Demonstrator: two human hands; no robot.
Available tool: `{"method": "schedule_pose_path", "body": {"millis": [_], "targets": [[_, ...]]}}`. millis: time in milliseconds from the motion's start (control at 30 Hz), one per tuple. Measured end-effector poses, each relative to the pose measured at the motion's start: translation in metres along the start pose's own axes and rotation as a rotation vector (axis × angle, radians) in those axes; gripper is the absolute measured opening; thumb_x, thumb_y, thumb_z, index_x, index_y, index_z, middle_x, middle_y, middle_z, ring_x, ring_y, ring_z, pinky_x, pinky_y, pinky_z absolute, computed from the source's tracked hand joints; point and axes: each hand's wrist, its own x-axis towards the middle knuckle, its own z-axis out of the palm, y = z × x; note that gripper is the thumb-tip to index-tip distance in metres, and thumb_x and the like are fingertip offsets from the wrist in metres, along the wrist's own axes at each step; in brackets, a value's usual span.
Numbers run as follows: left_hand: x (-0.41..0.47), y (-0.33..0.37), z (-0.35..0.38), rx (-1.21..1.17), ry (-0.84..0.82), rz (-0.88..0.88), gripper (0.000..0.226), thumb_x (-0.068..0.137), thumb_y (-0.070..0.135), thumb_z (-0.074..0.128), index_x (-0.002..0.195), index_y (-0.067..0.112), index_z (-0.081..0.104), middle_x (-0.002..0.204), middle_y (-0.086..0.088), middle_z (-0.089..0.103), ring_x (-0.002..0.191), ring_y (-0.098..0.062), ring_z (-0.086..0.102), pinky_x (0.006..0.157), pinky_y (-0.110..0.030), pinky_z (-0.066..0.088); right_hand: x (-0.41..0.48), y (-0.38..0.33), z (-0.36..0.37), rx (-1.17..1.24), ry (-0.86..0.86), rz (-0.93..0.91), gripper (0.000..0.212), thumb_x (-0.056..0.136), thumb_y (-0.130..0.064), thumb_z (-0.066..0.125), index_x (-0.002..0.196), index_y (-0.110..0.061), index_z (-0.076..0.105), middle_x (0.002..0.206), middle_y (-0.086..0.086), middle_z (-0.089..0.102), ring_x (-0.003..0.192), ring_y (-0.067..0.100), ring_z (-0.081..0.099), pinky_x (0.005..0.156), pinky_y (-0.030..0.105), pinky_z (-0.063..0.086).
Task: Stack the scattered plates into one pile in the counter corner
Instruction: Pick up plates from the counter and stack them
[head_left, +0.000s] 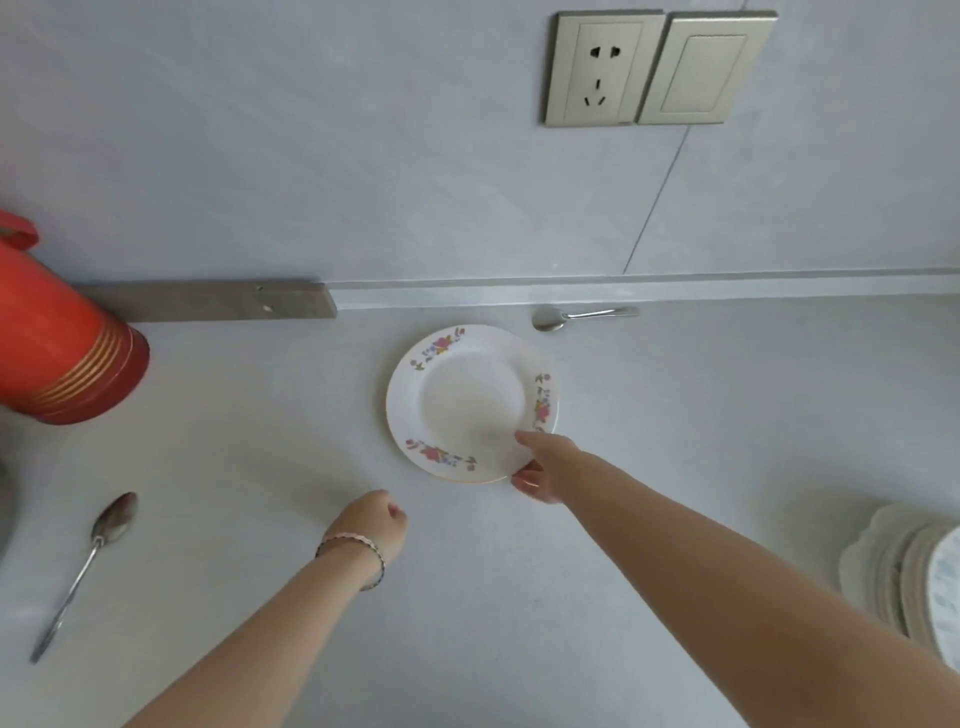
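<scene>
A white plate with a floral rim (470, 402) lies on the pale counter near the back wall. My right hand (545, 467) grips its near right edge, thumb on top of the rim and fingers under it. My left hand (376, 527) hovers to the left of the plate with its fingers curled in, holding nothing; a bracelet circles the wrist. A pile of plates (909, 577) stands at the right edge of the view, partly cut off.
A red thermos (57, 343) stands at the far left. One spoon (85, 569) lies at the front left, another spoon (576, 316) rests by the wall behind the plate. A socket (602, 67) and switch are on the wall.
</scene>
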Motion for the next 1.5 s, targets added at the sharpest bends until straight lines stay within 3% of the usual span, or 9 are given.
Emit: {"method": "schedule_pose_path", "body": {"millis": [167, 267, 433, 767, 900, 1033, 1167, 1333, 1500], "targets": [[0.004, 0.006, 0.007, 0.003, -0.056, 0.059, 0.032, 0.093, 0.018, 0.04, 0.061, 0.024, 0.036, 0.067, 0.007, 0.044, 0.079, -0.02, 0.049, 0.07, -0.025, 0.036, 0.008, 0.003, -0.004, 0.221, 0.029, -0.071, 0.025, 0.089, 0.0, 0.057, 0.113, 0.003, 0.053, 0.079, 0.013, 0.06, 0.082, 0.027, 0.063, 0.079, 0.036, 0.052], [0.0, 0.015, 0.012, 0.02, -0.085, 0.095, 0.033, 0.094, 0.019, 0.04, 0.062, 0.026, 0.036, 0.067, 0.01, 0.043, 0.08, -0.018, 0.049, 0.07, -0.024, 0.035, -0.004, 0.003, -0.024, 0.137, 0.047, -0.201, 0.004, 0.088, 0.002, 0.057, 0.085, 0.0, 0.055, 0.079, 0.011, 0.062, 0.066, 0.023, 0.063, 0.077, 0.035, 0.054], [-0.021, 0.049, 0.02, 0.06, -0.09, 0.144, 0.032, 0.093, 0.019, 0.04, 0.061, 0.023, 0.036, 0.064, 0.007, 0.043, 0.077, -0.02, 0.05, 0.067, -0.025, 0.035, -0.04, 0.01, -0.1, 0.065, 0.176, -0.375, 0.018, 0.085, 0.003, 0.06, 0.07, -0.005, 0.052, 0.072, 0.01, 0.063, 0.061, 0.022, 0.063, 0.052, 0.023, 0.057], [-0.103, 0.193, 0.082, 0.117, -0.108, 0.348, 0.023, 0.092, 0.016, 0.039, 0.07, 0.02, 0.045, 0.076, 0.001, 0.05, 0.081, -0.022, 0.049, 0.069, -0.024, 0.036, -0.138, 0.043, -0.341, 0.312, 0.289, -0.53, 0.014, 0.086, 0.001, 0.057, 0.075, -0.007, 0.06, 0.074, 0.008, 0.066, 0.062, 0.019, 0.065, 0.052, 0.023, 0.058], [-0.141, 0.253, 0.123, 0.083, -0.12, 0.405, 0.021, 0.089, 0.012, 0.039, 0.071, 0.019, 0.05, 0.085, -0.004, 0.06, 0.077, -0.024, 0.052, 0.067, -0.024, 0.037, -0.165, 0.076, -0.427, 0.482, 0.282, -0.527, 0.014, 0.087, 0.001, 0.056, 0.077, -0.007, 0.06, 0.057, 0.001, 0.07, 0.051, 0.012, 0.068, 0.048, 0.021, 0.057], [-0.171, 0.295, 0.156, 0.117, -0.119, 0.447, 0.016, 0.088, 0.01, 0.039, 0.087, 0.019, 0.052, 0.094, -0.004, 0.061, 0.083, -0.024, 0.054, 0.071, -0.024, 0.038, -0.176, 0.112, -0.49, 0.515, 0.31, -0.507, 0.009, 0.087, -0.001, 0.056, 0.08, -0.004, 0.061, 0.056, 0.002, 0.07, 0.049, 0.011, 0.068, 0.049, 0.02, 0.057], [-0.192, 0.327, 0.175, 0.175, -0.085, 0.488, 0.013, 0.09, 0.012, 0.037, 0.088, 0.018, 0.048, 0.091, -0.002, 0.053, 0.083, -0.023, 0.049, 0.071, -0.025, 0.036, -0.175, 0.14, -0.524, 0.506, 0.344, -0.451, 0.007, 0.086, 0.0, 0.057, 0.083, -0.002, 0.063, 0.06, 0.004, 0.072, 0.053, 0.014, 0.069, 0.049, 0.021, 0.057], [-0.195, 0.342, 0.18, 0.218, -0.071, 0.503, 0.021, 0.091, 0.015, 0.04, 0.102, 0.018, 0.057, 0.115, -0.005, 0.062, 0.093, -0.023, 0.055, 0.078, -0.024, 0.04, -0.167, 0.16, -0.531, 0.502, 0.387, -0.374, 0.007, 0.085, 0.001, 0.059, 0.085, -0.003, 0.065, 0.067, 0.006, 0.072, 0.063, 0.02, 0.067, 0.049, 0.02, 0.056], [-0.183, 0.351, 0.177, 0.218, -0.055, 0.5, 0.028, 0.091, 0.014, 0.041, 0.112, 0.014, 0.06, 0.121, -0.007, 0.062, 0.097, -0.024, 0.056, 0.082, -0.027, 0.042, -0.158, 0.166, -0.517, 0.524, 0.42, -0.348, 0.009, 0.085, 0.001, 0.059, 0.08, -0.003, 0.065, 0.073, 0.01, 0.069, 0.057, 0.019, 0.067, 0.046, 0.02, 0.055]]}}
